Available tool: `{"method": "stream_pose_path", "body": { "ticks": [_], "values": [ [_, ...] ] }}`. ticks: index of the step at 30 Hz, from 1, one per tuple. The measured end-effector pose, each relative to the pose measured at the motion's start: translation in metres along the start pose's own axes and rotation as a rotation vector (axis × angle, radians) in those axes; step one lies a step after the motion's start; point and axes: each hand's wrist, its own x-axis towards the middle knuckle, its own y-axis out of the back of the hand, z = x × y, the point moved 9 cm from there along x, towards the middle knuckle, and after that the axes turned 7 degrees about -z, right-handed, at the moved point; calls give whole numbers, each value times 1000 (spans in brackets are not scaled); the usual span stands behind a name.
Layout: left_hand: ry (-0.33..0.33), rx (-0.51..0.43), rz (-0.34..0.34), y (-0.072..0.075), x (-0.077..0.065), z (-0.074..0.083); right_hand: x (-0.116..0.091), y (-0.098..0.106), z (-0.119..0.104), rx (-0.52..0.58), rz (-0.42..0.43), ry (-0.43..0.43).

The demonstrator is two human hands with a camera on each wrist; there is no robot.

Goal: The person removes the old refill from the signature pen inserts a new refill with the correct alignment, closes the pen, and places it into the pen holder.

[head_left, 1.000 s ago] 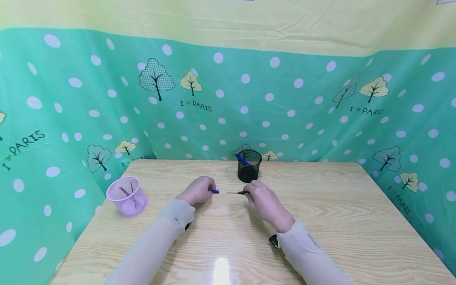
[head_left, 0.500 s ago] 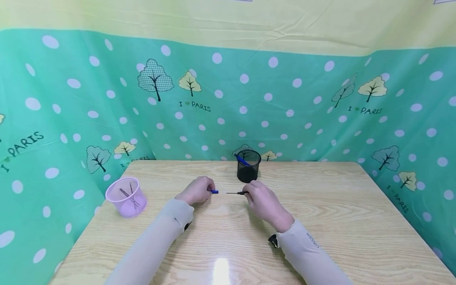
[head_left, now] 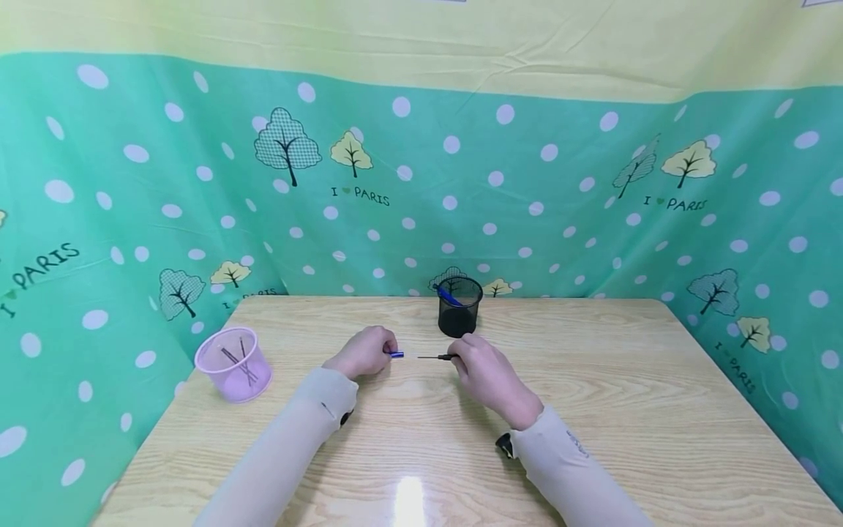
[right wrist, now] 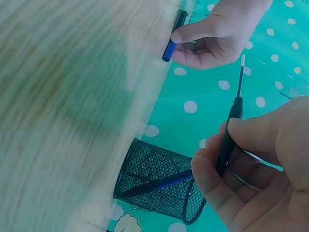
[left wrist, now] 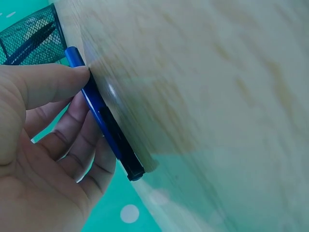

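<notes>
My left hand (head_left: 365, 353) pinches a blue pen barrel (left wrist: 102, 115) between thumb and fingers, close above the table. The barrel has a black end with a clip, and its blue end points toward my right hand (head_left: 489, 375). That hand grips a black ribbed pen front section (right wrist: 235, 108) with thumb and fingertips. A thin refill (right wrist: 241, 77) sticks out of it toward the barrel. In the head view the two pen parts lie nearly in line, apart, with a small gap between refill tip and barrel.
A black mesh pen holder (head_left: 456, 322) stands just behind my right hand, with a blue pen (head_left: 449, 296) leaning inside. At the table's left is a pink basket (head_left: 238, 388) with several thin dark sticks in it. A polka-dot curtain (head_left: 448, 183) hangs behind the table.
</notes>
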Motion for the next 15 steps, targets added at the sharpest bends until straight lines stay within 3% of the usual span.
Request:
{"method": "stream_pose_path", "body": {
  "ticks": [15],
  "values": [
    [-36, 7, 8, 2, -3, 1, 1, -2, 0, -7, -7, -10]
  ]
}}
